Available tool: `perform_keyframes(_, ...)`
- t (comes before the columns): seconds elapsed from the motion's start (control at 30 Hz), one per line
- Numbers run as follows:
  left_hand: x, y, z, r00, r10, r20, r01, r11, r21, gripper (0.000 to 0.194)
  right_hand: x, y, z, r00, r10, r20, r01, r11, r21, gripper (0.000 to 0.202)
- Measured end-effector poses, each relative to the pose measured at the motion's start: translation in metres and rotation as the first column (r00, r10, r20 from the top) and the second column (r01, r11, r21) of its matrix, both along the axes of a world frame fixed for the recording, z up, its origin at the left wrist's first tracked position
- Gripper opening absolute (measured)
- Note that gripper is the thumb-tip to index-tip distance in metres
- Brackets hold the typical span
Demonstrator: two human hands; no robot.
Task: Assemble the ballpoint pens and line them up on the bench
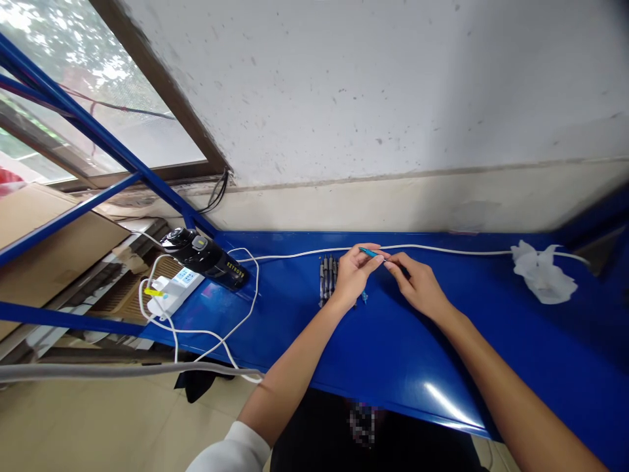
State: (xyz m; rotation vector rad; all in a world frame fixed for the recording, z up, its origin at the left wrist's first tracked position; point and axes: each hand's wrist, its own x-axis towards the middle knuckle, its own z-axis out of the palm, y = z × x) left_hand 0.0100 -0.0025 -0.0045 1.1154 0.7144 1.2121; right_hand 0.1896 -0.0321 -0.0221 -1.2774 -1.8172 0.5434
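Note:
Above the middle of the blue table, my left hand (354, 270) grips a blue pen (367, 252) between thumb and fingers. My right hand (413, 282) is closed in a pinch at the pen's right end, where a small tip shows between the fingertips. Several dark pens (326, 278) lie side by side on the table, just left of my left hand and partly hidden by it. A small blue piece (364, 297) rests on the table under my hands.
A black bottle (211, 262) stands at the left beside a white power strip (171, 292). A white cable (295, 254) loops there and runs along the back of the blue table (393, 354). Crumpled white tissue (543, 275) lies at the right. Blue frame bars cross the left side.

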Motion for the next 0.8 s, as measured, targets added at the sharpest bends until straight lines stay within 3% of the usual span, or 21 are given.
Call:
perform_keyframes(0.27,-0.001,0.000,0.001,1.000,-0.012,-0.007,0.012,1.000,0.016,0.037,0.000,0.000,0.009,0.979,0.032,-0.201,-0.067,0.984,-0.166,0.042)
perform_keyframes(0.4,-0.002,0.000,0.003,1.000,-0.013,0.010,0.013,1.000,0.013,0.042,-0.002,0.000,0.011,0.926,0.039,-0.376,-0.131,0.966,-0.222,0.042)
perform_keyframes(0.47,-0.002,0.000,0.005,1.000,0.003,0.016,-0.003,1.000,0.005,0.045,-0.003,0.000,0.013,0.852,0.001,-0.524,-0.160,0.953,-0.258,0.035)
perform_keyframes(0.63,-0.003,-0.003,0.010,0.999,0.014,-0.044,-0.014,1.000,-0.007,0.042,0.002,0.004,0.019,0.571,-0.136,-0.810,-0.161,0.948,-0.273,0.034)
perform_keyframes(0.8,-0.004,-0.003,0.013,0.997,0.021,-0.072,-0.020,1.000,0.011,0.036,0.018,0.016,0.013,0.481,-0.156,-0.863,-0.086,0.971,-0.223,0.029)
